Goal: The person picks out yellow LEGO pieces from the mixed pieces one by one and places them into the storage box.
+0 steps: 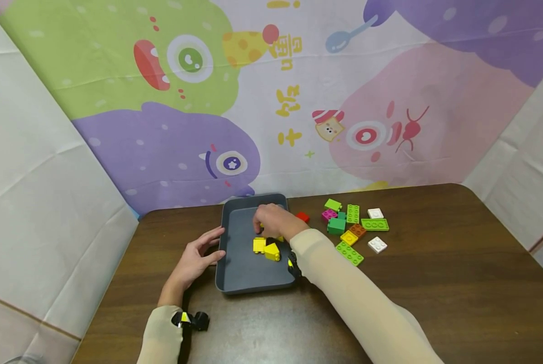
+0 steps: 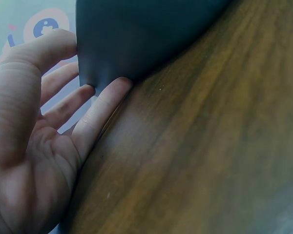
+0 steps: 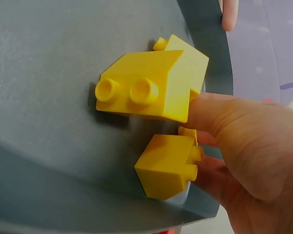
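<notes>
A dark grey tray (image 1: pixel 235 275) lies on the table. My left hand (image 1: pixel 197 258) is at its left side, fingers fairly straight, the fingertips (image 2: pixel 118 85) touching the tray's outer wall. Over the tray's far half, my right hand (image 1: pixel 273 221) reaches down with bent fingers and pinches a yellow toy brick (image 3: pixel 187 131), mostly hidden behind others. Close in front of that hand stand a sloped yellow brick (image 3: pixel 136 87), a yellow brick behind it (image 3: pixel 198 66) and another yellow brick (image 3: pixel 166 165). The head view shows a square yellow brick (image 1: pixel 259 245) beside the sloped one.
Right of the tray lie loose bricks: a red brick (image 1: pixel 303 217), a green brick (image 1: pixel 336 225), a brown brick (image 1: pixel 357 230), a lime plate (image 1: pixel 349 253) and a white brick (image 1: pixel 378 244), among several others. A printed cloth (image 1: pixel 294 172) hangs behind the table.
</notes>
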`<state>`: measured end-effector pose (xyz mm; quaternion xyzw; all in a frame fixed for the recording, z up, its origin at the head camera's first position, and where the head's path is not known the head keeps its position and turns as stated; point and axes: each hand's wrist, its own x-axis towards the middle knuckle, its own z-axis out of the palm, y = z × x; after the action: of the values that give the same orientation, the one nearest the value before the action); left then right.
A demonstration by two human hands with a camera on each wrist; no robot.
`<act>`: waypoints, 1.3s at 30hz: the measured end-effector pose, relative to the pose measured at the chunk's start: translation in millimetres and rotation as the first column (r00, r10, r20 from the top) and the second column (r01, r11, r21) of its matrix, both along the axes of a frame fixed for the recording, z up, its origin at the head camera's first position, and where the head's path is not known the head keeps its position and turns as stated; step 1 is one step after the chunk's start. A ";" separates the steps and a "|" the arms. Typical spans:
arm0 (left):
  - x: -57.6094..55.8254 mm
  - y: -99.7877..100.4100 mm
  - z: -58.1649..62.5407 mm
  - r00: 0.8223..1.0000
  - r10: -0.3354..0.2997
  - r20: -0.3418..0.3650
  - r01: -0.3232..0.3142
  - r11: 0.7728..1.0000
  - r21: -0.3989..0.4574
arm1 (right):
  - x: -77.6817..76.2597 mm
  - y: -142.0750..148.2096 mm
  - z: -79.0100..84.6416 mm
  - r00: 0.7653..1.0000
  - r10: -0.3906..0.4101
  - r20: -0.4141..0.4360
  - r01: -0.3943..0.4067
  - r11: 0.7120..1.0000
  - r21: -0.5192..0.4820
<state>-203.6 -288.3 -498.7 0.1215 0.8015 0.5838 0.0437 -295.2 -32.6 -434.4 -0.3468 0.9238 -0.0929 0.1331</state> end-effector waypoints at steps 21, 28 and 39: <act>0.6 0.2 0.2 1.000 -0.002 -0.002 0.002 1.000 0.003 | 0.3 1.1 11.7 0.997 -0.002 0.072 -0.002 0.998 0.061; 0.9 1.0 1.2 1.000 0.000 0.003 0.000 1.000 0.007 | 1.6 3.0 18.2 0.996 -0.009 0.084 0.003 0.997 0.073; 1.2 1.1 1.5 1.000 0.001 0.007 -0.001 1.000 0.008 | 1.5 3.4 26.1 0.999 -0.008 0.052 0.003 0.996 0.088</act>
<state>-202.4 -287.2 -497.1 0.1192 0.7990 0.5877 0.0457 -293.7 -29.2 -408.3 -0.3354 0.9242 -0.0615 0.1719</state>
